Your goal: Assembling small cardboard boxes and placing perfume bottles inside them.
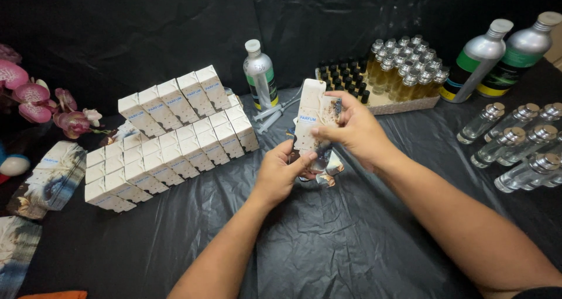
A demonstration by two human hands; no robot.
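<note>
Both hands meet over the middle of the worktop (328, 246); the right hand (357, 132) has its grip closed on the upper part of a small white carton (310, 114), held upright; the left hand (281, 173) pinches the carton's lower end, where a patterned flap shows; whether a bottle is inside I cannot tell; judging by the scene, much is done, since rows of finished white boxes (175, 129) lie stacked to the left, while flat unfolded cartons (50, 179) wait at the far left and clear glass bottles (515, 144) lie at the right; a tray of small filled bottles (398, 70) stands behind; black plastic sheeting covers the worktop and the wall; pink orchid flowers (35, 100) sit at the left edge.
</note>
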